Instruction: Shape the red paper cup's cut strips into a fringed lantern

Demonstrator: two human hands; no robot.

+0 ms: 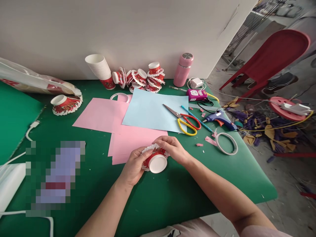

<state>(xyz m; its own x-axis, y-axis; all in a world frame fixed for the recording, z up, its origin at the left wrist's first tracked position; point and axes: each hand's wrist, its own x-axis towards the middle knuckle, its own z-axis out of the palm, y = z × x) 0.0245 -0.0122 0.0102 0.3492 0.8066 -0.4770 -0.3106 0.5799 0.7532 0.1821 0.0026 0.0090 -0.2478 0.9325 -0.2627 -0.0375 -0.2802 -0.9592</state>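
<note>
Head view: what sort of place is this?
Probably a makeshift craft workspace, perhaps in a small workshop: scissors and a glue gun lie on the table, and coloured scraps litter the floor beyond it.

The fringed cup [157,162] looks like smooth paper, the flask [182,70] glossy.

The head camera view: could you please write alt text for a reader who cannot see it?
A person's left hand holds a red, frilled paper cup, which the right hand touches, over a green table. Beyond lie pink sheets, a blue sheet, scissors and a glue gun; more frilled cups are heaped near the wall.
</note>
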